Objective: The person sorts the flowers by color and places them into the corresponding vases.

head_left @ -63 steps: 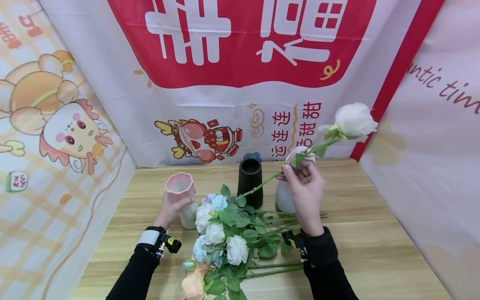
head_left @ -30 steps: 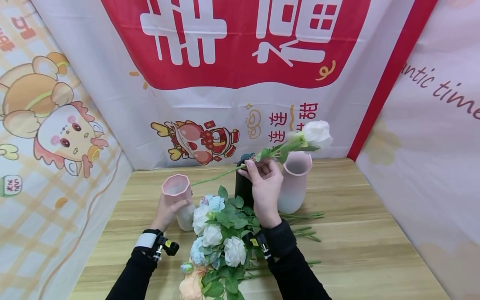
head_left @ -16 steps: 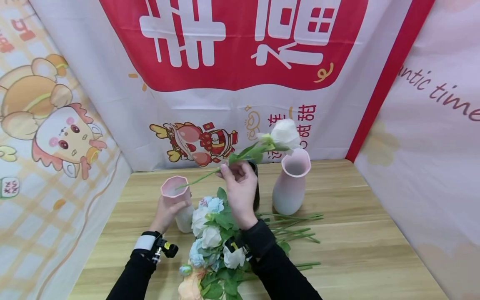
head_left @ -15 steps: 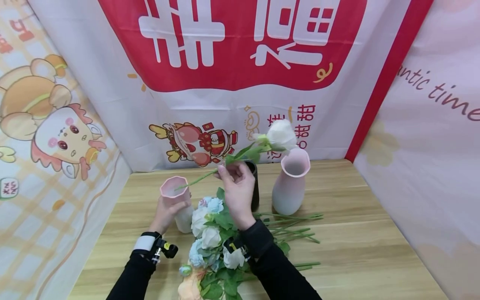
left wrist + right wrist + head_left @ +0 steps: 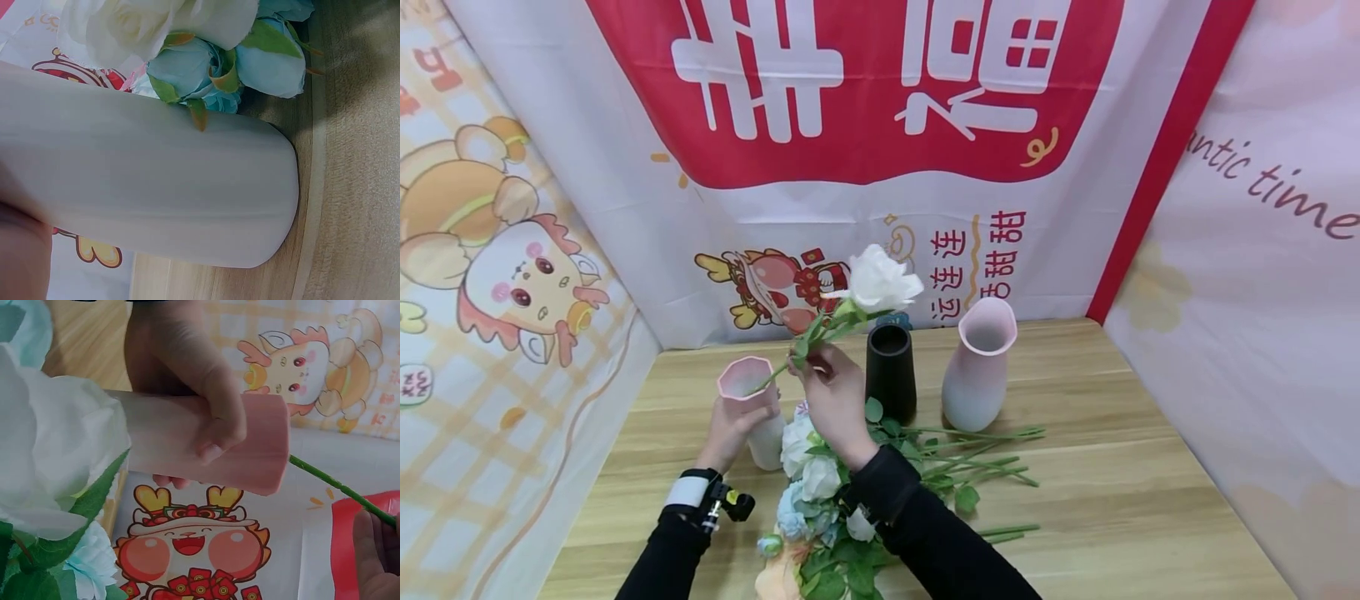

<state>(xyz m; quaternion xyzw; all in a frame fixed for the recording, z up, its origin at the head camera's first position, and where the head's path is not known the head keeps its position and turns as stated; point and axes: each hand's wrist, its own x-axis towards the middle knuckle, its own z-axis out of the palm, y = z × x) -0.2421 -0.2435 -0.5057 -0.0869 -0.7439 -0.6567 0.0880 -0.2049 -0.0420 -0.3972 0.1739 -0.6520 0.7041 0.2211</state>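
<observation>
My left hand point(image 5: 724, 437) grips an octagonal-rimmed vase point(image 5: 766, 443), pink above and white below, which stands on the table's left part. In the right wrist view the left thumb lies across the vase's pink upper part. My right hand point(image 5: 838, 408) pinches an artificial white rose point(image 5: 882, 282) by its green stem point(image 5: 325, 480), just under the leaves. The stem slants down to the left, its lower end inside the vase mouth, while the bloom is up to the right. The left wrist view shows the vase's pale base point(image 5: 187, 181) beside blue flowers point(image 5: 187, 69).
A pile of artificial flowers lies in front, with white roses point(image 5: 820, 478), blue blooms point(image 5: 792, 510), a peach flower point(image 5: 778, 577) and stems point(image 5: 1000, 467) pointing right. Behind stand a black vase point(image 5: 891, 383) and a rounder pink-and-grey vase point(image 5: 976, 387). Printed cloths point(image 5: 790, 200) surround the wooden table point(image 5: 1135, 467).
My right hand has carried the white rose leftward from beside the round vase to the held vase, and the stem's end has gone into its mouth. The left hand keeps its grip.
</observation>
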